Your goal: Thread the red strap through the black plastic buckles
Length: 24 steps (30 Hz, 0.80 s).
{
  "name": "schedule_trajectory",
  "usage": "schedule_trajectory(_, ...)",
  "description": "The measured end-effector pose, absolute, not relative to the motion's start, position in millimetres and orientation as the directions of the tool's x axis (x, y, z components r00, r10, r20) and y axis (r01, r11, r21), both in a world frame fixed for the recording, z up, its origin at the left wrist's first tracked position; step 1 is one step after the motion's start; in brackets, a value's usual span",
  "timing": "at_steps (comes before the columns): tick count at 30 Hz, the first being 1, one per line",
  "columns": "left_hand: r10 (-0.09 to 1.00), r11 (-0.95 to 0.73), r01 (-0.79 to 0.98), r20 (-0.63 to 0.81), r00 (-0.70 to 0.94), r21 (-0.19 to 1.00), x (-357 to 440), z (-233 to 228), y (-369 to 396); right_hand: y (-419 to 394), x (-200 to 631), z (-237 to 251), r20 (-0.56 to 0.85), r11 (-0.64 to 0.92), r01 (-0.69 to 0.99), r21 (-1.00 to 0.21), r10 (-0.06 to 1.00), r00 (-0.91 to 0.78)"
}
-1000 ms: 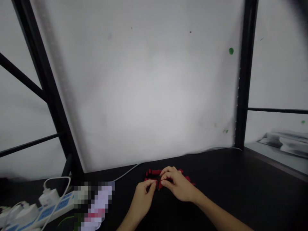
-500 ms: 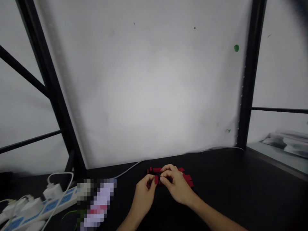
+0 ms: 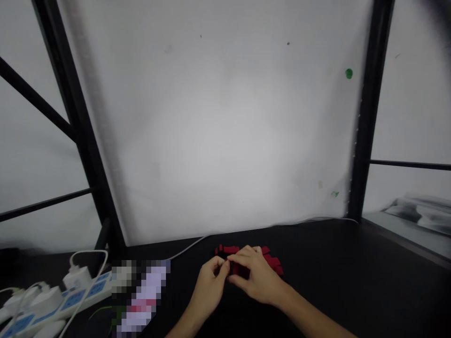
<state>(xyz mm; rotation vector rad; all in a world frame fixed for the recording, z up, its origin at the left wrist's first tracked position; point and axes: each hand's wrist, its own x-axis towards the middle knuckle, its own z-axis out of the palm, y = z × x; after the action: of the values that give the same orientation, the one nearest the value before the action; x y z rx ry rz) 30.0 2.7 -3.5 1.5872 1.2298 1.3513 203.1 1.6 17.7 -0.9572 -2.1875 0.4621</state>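
A cluster of small red pieces [image 3: 271,261] lies on the black table [image 3: 352,281] near its back edge. My left hand [image 3: 210,286] and my right hand [image 3: 254,277] meet over the left side of that cluster, fingertips together, pinching a small dark-and-red piece [image 3: 235,268] between them. My right hand covers much of the pile, so the held piece is mostly hidden.
A white panel [image 3: 225,131] in a black frame [image 3: 366,117] stands right behind the table. A white power strip [image 3: 59,305] with plugs and a thin white cable lies at the left. A blurred-out object [image 3: 144,295] lies beside it. A grey surface shows at the right edge.
My hands have closed in on each other over the red pieces, and the right fingers now curl lower over the pile. The view has shifted slightly.
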Motion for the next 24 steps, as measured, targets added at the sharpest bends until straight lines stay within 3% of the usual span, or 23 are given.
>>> schedule_trajectory(5, 0.952, -0.292, 0.142, 0.302, -0.05, 0.946, 21.9, 1.5, 5.1, 8.1, 208.6, 11.6, 0.344, 0.673, 0.555, -0.489, 0.733, -0.587)
schedule_trajectory(14, 0.934, -0.356, 0.164, 0.344, 0.099, 0.92, 21.6, -7.4, 9.9, 23.3, 225.6, -0.4, 0.194, 0.647, 0.627, -0.435, 0.747, -0.636)
schedule_trajectory(24, 0.934, -0.348, 0.244, 0.313, 0.17, 0.905, 17.3, -10.6, 11.8, 24.8, 235.3, 0.7, 0.238, 0.667, 0.579, -0.469, 0.726, -0.645)
